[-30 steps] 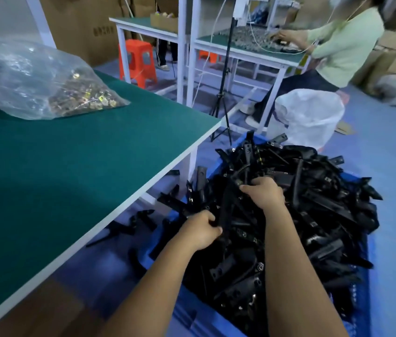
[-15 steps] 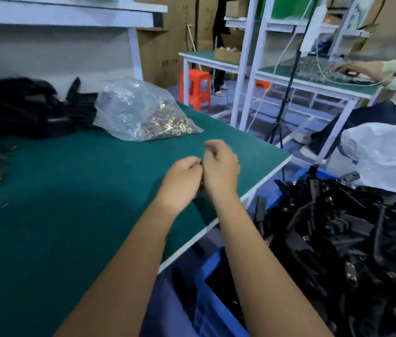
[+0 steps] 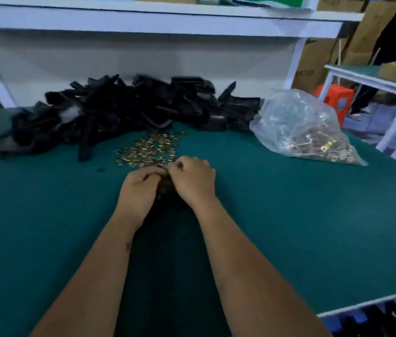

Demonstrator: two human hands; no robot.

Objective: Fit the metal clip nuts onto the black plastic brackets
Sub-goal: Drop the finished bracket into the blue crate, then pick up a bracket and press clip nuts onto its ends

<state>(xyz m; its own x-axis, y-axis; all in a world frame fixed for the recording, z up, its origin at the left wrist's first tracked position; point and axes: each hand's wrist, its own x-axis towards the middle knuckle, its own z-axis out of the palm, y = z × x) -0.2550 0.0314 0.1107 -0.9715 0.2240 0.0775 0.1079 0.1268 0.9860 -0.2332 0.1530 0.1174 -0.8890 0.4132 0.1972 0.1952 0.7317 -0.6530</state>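
both hands' curled fingers [image 3: 180, 164] meet over dark bracket [image 3: 165, 190], clip nuts [image 3: 148, 149] just beyond.

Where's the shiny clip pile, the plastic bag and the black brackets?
clip pile [image 3: 149, 150], head view, middle of the loose heap
plastic bag [image 3: 296, 122], head view, its clear upper side
black brackets [image 3: 119, 110], head view, centre of the heap

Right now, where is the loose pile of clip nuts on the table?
In the head view the loose clip nuts lie mid-table on the green mat, just beyond both hands, in front of the black bracket heap and left of the clear plastic bag.
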